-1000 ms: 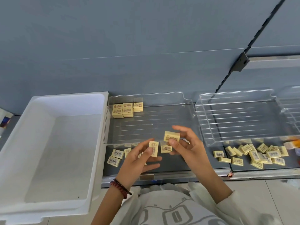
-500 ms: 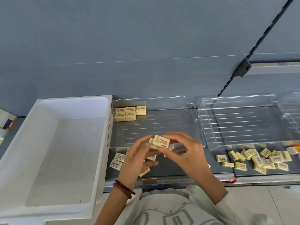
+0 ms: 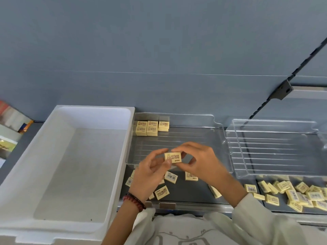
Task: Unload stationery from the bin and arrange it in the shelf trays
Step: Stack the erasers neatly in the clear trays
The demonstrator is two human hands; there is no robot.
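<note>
Though small, blocky pale-yellow eraser [image 3: 173,157]

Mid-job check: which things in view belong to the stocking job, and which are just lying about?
Job: eraser pinched by left hand and right hand; stacked erasers; left tray; right tray; white bin; loose erasers.
Lying about: coloured packs far left; shelf bracket.

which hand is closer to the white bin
Left. The left hand is just right of the white bin; the right hand is farther right, beyond the eraser both hands pinch.
</note>
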